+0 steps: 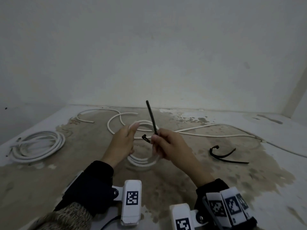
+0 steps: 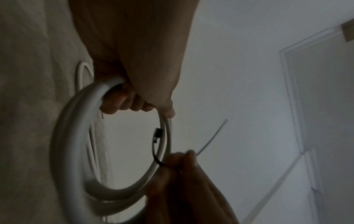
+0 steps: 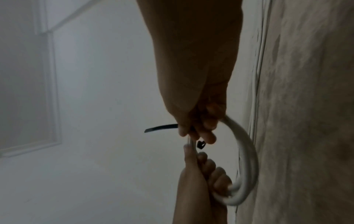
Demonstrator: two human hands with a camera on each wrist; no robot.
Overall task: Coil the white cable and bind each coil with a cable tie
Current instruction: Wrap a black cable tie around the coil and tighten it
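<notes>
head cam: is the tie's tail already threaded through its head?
No. The black cable tie in the right hand has its tail sticking up free, and its head hangs open beside the coil.

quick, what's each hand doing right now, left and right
Left hand: fingers curled round the white cable coil, holding it up.
Right hand: grips the black cable tie against the same coil; the tie is not yet fastened.
</notes>
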